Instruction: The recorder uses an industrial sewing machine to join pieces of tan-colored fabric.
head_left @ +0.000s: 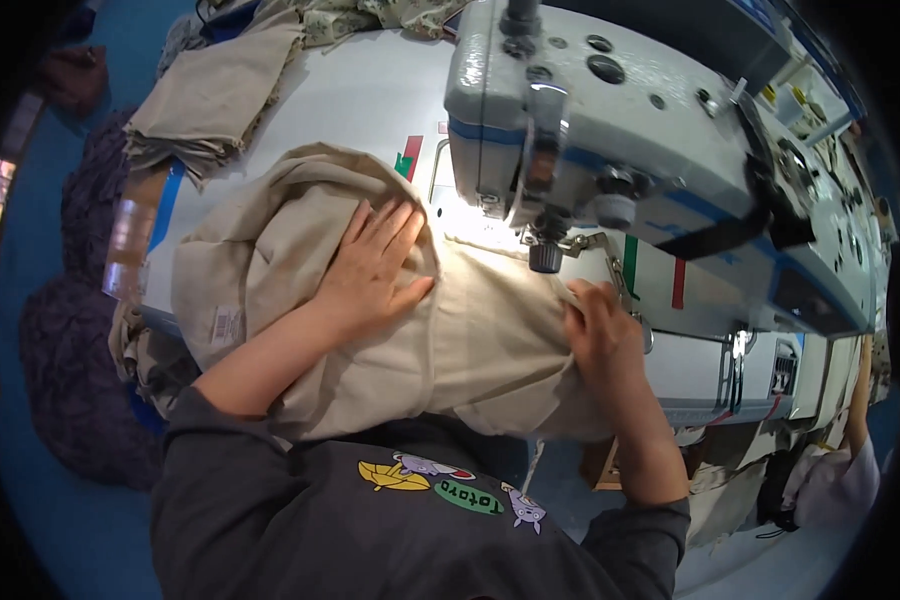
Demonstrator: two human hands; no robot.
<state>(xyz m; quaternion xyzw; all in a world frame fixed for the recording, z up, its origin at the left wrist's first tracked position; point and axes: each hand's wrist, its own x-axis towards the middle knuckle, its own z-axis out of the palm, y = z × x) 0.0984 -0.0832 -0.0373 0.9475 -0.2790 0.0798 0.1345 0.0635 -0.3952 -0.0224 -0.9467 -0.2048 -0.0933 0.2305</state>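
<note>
A large piece of beige cloth (490,340) lies bunched over the sewing table and hangs toward my lap, with a small white label (227,325) on its left part. My left hand (375,262) rests flat on the cloth, fingers stretched out beside a long seam. At the cloth's right edge, my right hand (600,325) pinches the fabric between thumb and fingers. Just beyond both hands stands a white and blue sewing machine (590,110). The cloth's far edge runs into the bright light under its head; the needle itself is hidden.
A stack of beige cloth pieces (210,95) lies at the far left of the white table (340,95). Dark bundled fabric (85,370) sits at the left. Another person's arm (858,400) shows at the far right, beside more cloth.
</note>
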